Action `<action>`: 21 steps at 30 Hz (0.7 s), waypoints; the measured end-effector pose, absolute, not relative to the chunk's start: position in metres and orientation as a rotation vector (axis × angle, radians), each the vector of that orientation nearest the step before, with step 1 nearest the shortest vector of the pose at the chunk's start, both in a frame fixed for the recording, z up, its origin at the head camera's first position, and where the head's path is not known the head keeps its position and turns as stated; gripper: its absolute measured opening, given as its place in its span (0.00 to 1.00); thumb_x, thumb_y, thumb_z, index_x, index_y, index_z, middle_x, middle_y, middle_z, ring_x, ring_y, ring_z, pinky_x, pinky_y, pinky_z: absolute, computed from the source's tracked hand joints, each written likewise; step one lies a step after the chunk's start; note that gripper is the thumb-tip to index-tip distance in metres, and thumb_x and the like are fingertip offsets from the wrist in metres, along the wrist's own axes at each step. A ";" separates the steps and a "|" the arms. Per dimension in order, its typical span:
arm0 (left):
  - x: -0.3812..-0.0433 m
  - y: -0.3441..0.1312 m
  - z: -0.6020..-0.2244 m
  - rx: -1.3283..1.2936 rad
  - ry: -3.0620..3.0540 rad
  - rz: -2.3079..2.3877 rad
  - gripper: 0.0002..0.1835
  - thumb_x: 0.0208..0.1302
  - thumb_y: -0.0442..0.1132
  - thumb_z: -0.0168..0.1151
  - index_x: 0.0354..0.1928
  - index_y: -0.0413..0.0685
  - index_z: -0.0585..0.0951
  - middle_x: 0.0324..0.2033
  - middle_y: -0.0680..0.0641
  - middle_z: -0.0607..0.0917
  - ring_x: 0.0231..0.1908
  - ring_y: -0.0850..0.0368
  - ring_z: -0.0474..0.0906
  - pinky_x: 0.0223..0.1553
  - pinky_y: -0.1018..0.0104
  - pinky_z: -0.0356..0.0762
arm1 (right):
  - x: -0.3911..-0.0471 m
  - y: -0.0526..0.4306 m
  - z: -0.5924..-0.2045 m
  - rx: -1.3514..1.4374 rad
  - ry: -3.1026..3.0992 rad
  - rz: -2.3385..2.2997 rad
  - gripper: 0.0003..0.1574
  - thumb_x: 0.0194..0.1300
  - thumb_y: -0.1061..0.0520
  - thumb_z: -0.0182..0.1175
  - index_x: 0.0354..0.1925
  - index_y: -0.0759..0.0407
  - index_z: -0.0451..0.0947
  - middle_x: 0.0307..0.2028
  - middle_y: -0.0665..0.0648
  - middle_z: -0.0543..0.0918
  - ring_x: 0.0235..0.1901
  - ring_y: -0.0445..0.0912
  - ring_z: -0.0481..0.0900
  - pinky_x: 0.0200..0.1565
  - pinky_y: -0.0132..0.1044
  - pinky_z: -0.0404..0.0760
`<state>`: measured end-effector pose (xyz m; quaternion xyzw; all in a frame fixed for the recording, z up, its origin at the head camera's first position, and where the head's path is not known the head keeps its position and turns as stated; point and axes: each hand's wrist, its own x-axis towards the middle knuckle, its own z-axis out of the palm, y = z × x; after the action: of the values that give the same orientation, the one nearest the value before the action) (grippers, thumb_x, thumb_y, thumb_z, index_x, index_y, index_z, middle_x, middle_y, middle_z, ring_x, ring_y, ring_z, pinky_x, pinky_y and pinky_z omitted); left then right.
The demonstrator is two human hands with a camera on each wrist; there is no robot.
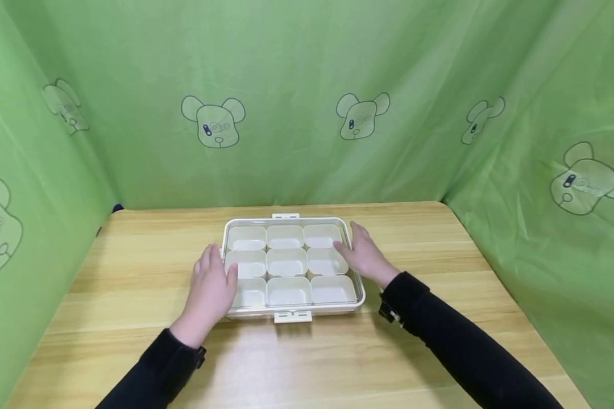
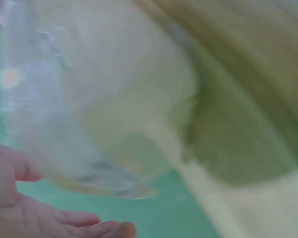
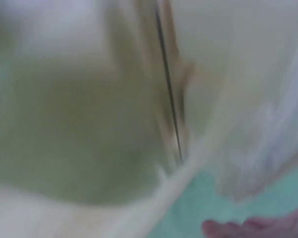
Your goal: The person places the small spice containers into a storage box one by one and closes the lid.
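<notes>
A clear storage box (image 1: 293, 311) with a white rim stands on the wooden table, and several white cups sit in rows inside it. White clips (image 1: 293, 317) stick out from its front and back edges. My left hand (image 1: 211, 284) is at the box's left side, fingers straight, thumb beside the rim. On the opposite side my right hand (image 1: 365, 255) has its fingers extended and its thumb over the right edge. Both wrist views are blurred; in the left one the fingers (image 2: 79, 218) lie straight near the clear wall. Whether either palm touches the box, I cannot tell.
The wooden table (image 1: 148, 255) reaches back to a green curtain (image 1: 286, 170) printed with bear heads. More of this cloth hangs along the left and right sides.
</notes>
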<state>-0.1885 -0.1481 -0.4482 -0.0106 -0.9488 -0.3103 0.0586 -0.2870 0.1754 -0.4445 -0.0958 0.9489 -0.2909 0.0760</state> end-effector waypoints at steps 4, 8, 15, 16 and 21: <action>-0.164 -0.142 -0.436 -0.085 -2.955 -0.843 0.38 0.68 0.49 0.46 0.64 0.23 0.45 0.64 0.23 0.51 0.62 0.29 0.49 0.62 0.38 0.50 | -0.311 0.179 -0.434 -0.395 2.841 -0.835 0.47 0.68 0.39 0.46 0.69 0.64 0.38 0.69 0.69 0.45 0.66 0.61 0.48 0.66 0.55 0.48; -0.141 -0.136 -0.436 -0.107 -3.045 -0.809 0.44 0.65 0.52 0.52 0.64 0.22 0.45 0.63 0.22 0.50 0.61 0.27 0.51 0.61 0.38 0.53 | -0.330 0.177 -0.435 -0.464 2.795 -0.836 0.42 0.69 0.44 0.46 0.69 0.62 0.42 0.69 0.67 0.48 0.67 0.59 0.48 0.66 0.54 0.47; -0.129 -0.135 -0.449 -0.175 -2.979 -0.717 0.42 0.60 0.50 0.60 0.61 0.22 0.55 0.61 0.23 0.57 0.58 0.29 0.59 0.59 0.43 0.60 | -0.340 0.173 -0.448 -0.558 2.770 -0.865 0.34 0.69 0.51 0.47 0.67 0.64 0.51 0.67 0.67 0.56 0.65 0.58 0.52 0.66 0.53 0.50; -0.129 -0.136 -0.450 -0.174 -2.973 -0.711 0.41 0.59 0.50 0.60 0.61 0.23 0.56 0.61 0.23 0.57 0.58 0.29 0.59 0.59 0.43 0.60 | -0.341 0.172 -0.450 -0.560 2.770 -0.871 0.34 0.69 0.51 0.48 0.66 0.64 0.52 0.66 0.67 0.57 0.65 0.58 0.53 0.66 0.53 0.51; -0.130 -0.140 -0.453 -0.163 -2.944 -0.703 0.41 0.58 0.50 0.61 0.60 0.24 0.59 0.61 0.23 0.59 0.58 0.30 0.60 0.59 0.43 0.61 | -0.343 0.169 -0.454 -0.563 2.775 -0.885 0.34 0.69 0.50 0.48 0.67 0.63 0.52 0.67 0.66 0.57 0.65 0.58 0.54 0.65 0.53 0.52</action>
<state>-0.1302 -0.1395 -0.4535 -0.0537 -0.9698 -0.2315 0.0552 -0.3429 0.1691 -0.4543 -0.1889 0.9318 -0.2973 0.0872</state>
